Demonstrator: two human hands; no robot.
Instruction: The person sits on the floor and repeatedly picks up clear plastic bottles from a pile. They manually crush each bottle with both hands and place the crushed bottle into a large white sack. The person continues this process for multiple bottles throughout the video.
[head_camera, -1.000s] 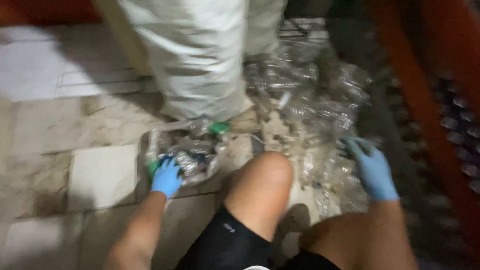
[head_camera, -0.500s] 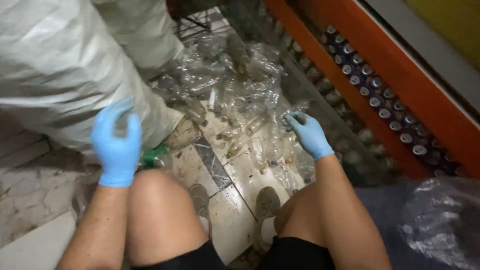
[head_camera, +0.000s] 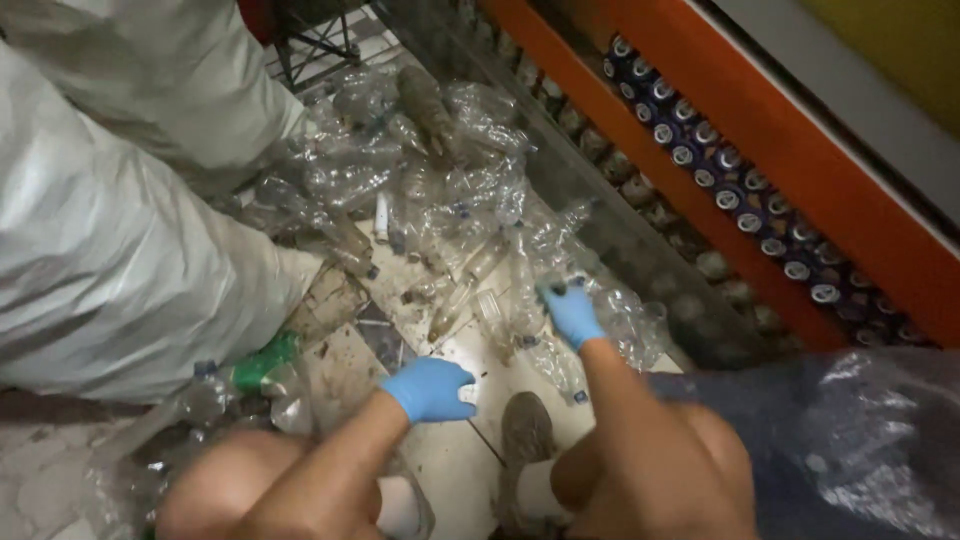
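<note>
**Both gloved hands down in the bottle pile**

Your right hand (head_camera: 572, 312), blue glove, sits just R of frame centre, fingers curled around a clear plastic bottle (head_camera: 528, 290) that stands up toward 12 o'clock from the glove. Grip looks closed on it.

Your left hand (head_camera: 430, 388), also blue-gloved, is at 7 o'clock from the right one, near but apart. It's clenched, knuckles up; something small and pale (head_camera: 468, 394) shows at its 3 o'clock edge, can't tell what it is or whether you're holding it.

Btwn the two hands: bare dirty floor tile (head_camera: 470, 350) w/ a few flattened bottles on it. At 12 o'clock from both hands the main heap of crushed clear bottles (head_camera: 420, 170) spreads up the frame.

At 9 o'clock from your left hand, a green bottle (head_camera: 262, 362) lies against a big white sack (head_camera: 110, 270) that fills the L side; a second white sack (head_camera: 170, 80) is above it at 11 o'clock.

At 6 o'clock of the right hand, your shoe (head_camera: 525, 440) on the tile, knees on either side at frame bottom.

Along the R side, 1–3 o'clock, an orange rack (head_camera: 800, 200) runs diagonally w/ rows of cans (head_camera: 730, 190) under it. Bottom R corner: clear plastic bag (head_camera: 860, 440).
</note>
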